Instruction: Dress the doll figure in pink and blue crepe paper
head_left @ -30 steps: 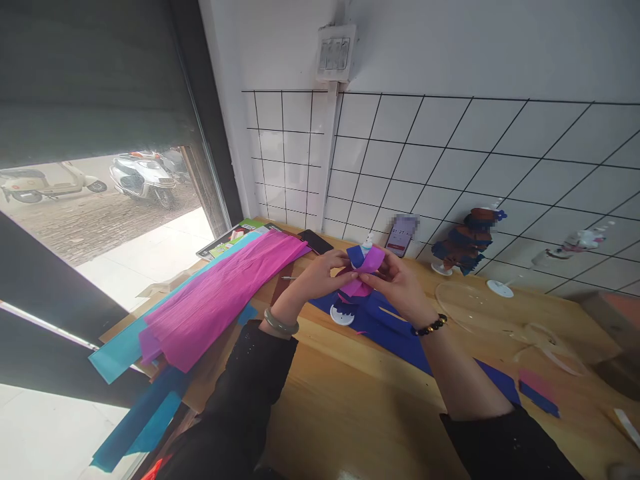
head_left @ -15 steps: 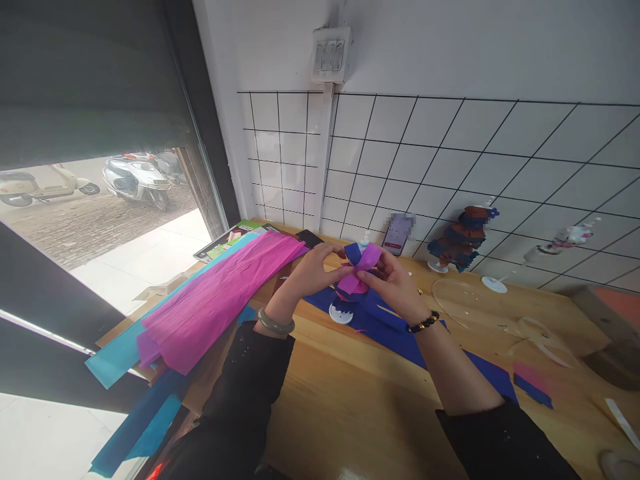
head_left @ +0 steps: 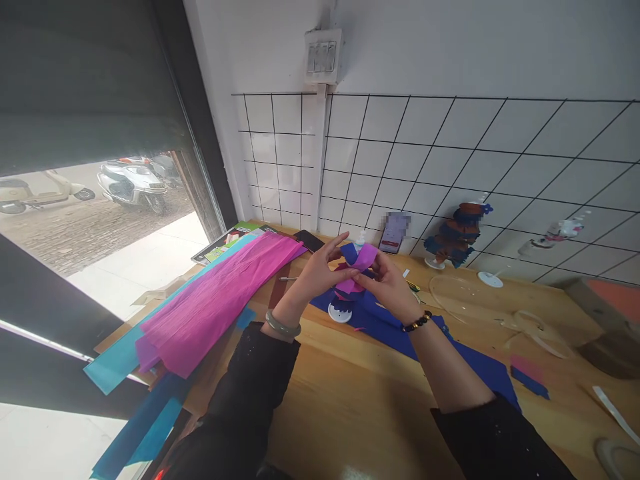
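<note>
"Paper stand (head_left: pixel 349 288), in the middle, not far from the back wall (head_left: pixel 425 53). And the holding?"

"Right hand (head_left: pixel 393 285) just beside, with thumb and fingers pinching the purple strip (head_left: pixel 369 257). Left hand (head_left: pixel 319 272) on the other side, thumb tip on the paper, near the other thumb. Pointing finger up and apart. Other left fingers partly hidden, so cannot tell about a full grip."

"How to do this bit well?"

"Best to go softly. Pinch close to the fold, but not too hard. Looks like thin paper, so maybe easy to rip or crush. Press flat with the left thumb, then smooth out bumps bit by bit. Keep the white top (head_left: pixel 361 237) straight, with no tugging to one side."

"And the look of the stand?"

"Quite jolly! Pink and dark blue paper in frilly layers, with jagged edges down low. Up high, a blue piece (head_left: pixel 349 253) on one side and the purple strip on the other, like a V. Cannot tell about any join behind the thumbs. Below, a round white base (head_left: pixel 339 315)."

"Resting on the bench (head_left: pixel 325 393)?"

"Very near, at least, and just beside the blue sheet (head_left: pixel 480 367). Hard to tell about touching."

"Anything like it close by?"

"Yes, to the right: a brown and blue stand (head_left: pixel 457 233), frilly too, well apart from the pinching."
</note>
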A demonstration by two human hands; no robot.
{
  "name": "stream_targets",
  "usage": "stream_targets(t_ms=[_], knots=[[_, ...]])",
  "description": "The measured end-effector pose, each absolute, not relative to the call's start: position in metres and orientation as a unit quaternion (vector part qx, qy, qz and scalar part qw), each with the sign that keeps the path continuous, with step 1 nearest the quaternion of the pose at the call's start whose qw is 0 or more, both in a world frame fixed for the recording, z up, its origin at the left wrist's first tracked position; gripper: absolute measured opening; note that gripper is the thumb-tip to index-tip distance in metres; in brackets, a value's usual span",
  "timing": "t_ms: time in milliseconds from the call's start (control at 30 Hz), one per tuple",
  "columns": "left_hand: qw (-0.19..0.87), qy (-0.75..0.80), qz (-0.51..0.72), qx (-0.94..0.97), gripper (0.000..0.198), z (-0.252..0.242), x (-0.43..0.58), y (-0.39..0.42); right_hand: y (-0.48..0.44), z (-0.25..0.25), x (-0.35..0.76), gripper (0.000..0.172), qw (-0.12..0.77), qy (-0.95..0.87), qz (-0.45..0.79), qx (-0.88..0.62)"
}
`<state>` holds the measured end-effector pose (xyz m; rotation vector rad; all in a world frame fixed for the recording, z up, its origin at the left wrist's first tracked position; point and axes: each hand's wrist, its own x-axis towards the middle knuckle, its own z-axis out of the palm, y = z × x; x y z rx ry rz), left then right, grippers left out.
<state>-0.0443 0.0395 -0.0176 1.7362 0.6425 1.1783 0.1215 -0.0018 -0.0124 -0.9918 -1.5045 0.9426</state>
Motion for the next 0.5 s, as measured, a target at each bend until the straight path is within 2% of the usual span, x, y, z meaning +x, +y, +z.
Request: stream_targets(t_ms=[133,333,500], knots=[[0.449,0.256,0.491,0.701,0.073,-0.017,-0.042,0.041,-0.002,-0.012,0.120,0.050,0.531,-0.619,0.412,-0.407],[0.430,0.295,0.503,0.689,0.080,-0.018,-0.043,0.039,-0.011,-0.023,0.144,0.064,0.561,-0.578,0.427,-0.412],[0.461,0.331,0.531,0.629,0.087,-0.017,-0.045,0.051,-0.047,-0.051,0.179,0.058,0.561,-0.528,0.445,-0.457]])
